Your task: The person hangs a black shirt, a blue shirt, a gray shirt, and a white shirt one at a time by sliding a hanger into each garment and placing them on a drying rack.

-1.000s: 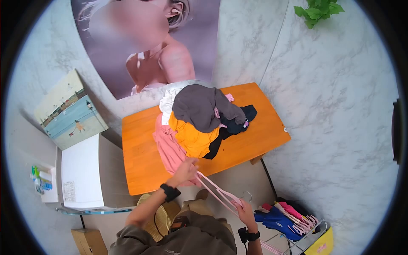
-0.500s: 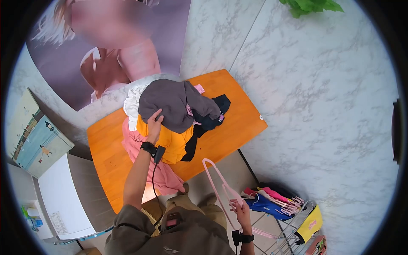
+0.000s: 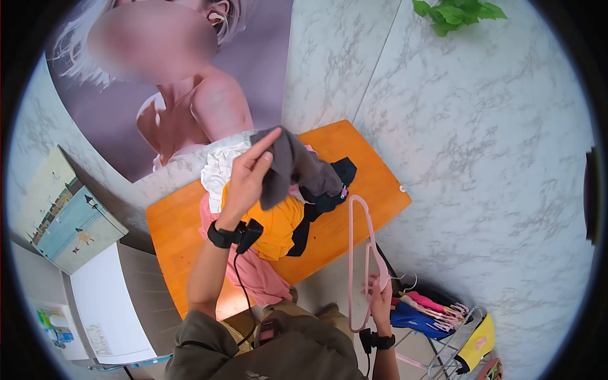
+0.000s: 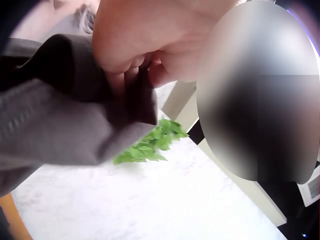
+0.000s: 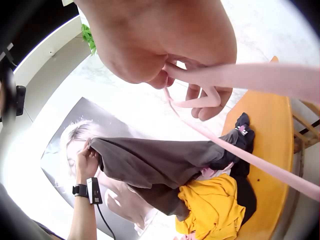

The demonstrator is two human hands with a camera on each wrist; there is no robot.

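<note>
My left hand [image 3: 248, 183] pinches an edge of a dark grey garment [image 3: 304, 168] above the heap on the table. In the right wrist view the grey cloth [image 5: 155, 162] stretches from those fingers down to the pile. Curled fingers show on the fabric [image 4: 65, 130] in the left wrist view. Down at the right, my right hand [image 3: 380, 303] grips a pink clothes hanger [image 3: 352, 259] with a metal hook, held up off the table's front side. Under the grey garment lie a yellow garment [image 3: 278, 231], a white one [image 3: 218, 168], a salmon-pink one [image 3: 263, 278] and a black one [image 3: 300, 240].
The heap lies on an orange wooden table [image 3: 171, 247] against the wall. At the lower right a wire rack [image 3: 443, 354] carries several clothes on pink hangers. A white box [image 3: 111, 304] and a picture panel [image 3: 73, 215] stand to the left. Green leaves [image 3: 453, 16] hang on the wall.
My left hand has gone from the front of the table to the grey garment, taken hold of it and lifted its edge. The hanger has swung upright in my right hand.
</note>
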